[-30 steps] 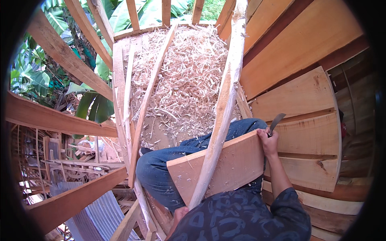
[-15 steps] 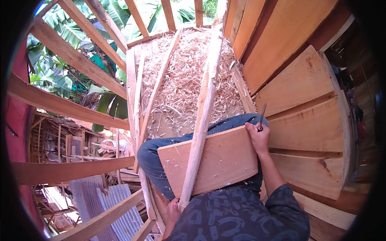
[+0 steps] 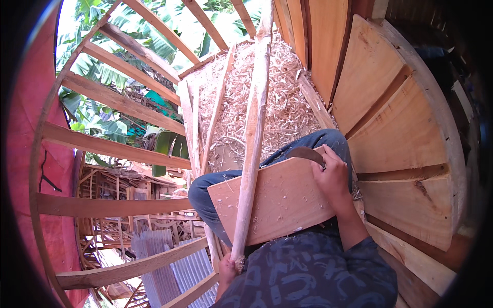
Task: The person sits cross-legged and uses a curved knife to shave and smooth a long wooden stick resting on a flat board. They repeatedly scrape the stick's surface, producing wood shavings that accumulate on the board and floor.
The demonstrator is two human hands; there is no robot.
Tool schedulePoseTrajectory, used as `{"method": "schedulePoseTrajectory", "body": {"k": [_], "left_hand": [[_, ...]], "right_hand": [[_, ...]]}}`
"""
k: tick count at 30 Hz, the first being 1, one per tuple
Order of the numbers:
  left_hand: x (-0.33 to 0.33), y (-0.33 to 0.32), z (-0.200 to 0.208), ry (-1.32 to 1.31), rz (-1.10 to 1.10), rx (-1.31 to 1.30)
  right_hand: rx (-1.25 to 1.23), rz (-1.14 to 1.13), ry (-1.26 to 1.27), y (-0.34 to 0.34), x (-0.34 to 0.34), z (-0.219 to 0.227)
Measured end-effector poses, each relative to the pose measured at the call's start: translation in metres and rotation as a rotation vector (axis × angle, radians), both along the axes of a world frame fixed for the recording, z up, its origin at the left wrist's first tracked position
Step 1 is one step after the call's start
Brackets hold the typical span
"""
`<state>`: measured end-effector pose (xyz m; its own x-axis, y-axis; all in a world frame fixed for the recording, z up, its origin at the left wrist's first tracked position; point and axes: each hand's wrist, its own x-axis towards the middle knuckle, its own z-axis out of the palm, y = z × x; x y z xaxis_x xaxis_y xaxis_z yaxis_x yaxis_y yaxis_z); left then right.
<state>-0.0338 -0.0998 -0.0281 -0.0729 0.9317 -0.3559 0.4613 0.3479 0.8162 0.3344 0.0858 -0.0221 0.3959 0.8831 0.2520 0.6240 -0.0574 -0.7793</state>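
Across my lap lies a flat wooden board [image 3: 287, 205], dotted with small shavings. A long pale wooden pole [image 3: 250, 149] runs over the board from near my belly out to the far end. My left hand [image 3: 227, 267] is closed around the pole's near end. At the board's far right corner my right hand [image 3: 333, 174] grips a curved knife [image 3: 306, 153] by its handle, which the fingers mostly hide. The dark blade points left, above the board's far edge and to the right of the pole.
Wood shavings [image 3: 287, 92] cover the floor ahead, with a thin wooden strip [image 3: 220, 102] across them. Slatted rails [image 3: 118, 149] stand on the left, with corrugated sheets [image 3: 154, 262] below. Plank walling [image 3: 405, 133] rises close on the right.
The knife blade has swung from pointing up to pointing left over the board, as my right hand turned. The whole view has shifted; my left hand still holds the pole.
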Motion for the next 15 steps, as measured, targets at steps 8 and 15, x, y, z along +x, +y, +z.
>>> {"method": "schedulePoseTrajectory", "body": {"k": [8,15], "left_hand": [[-0.005,-0.027,-0.003,0.549,0.004,0.074],[-0.019,-0.047,-0.006,0.601,0.072,-0.13]], "right_hand": [[0.09,0.236,0.246,0.031,-0.032,0.038],[-0.278,0.353,0.647,0.097,-0.065,0.016]]}}
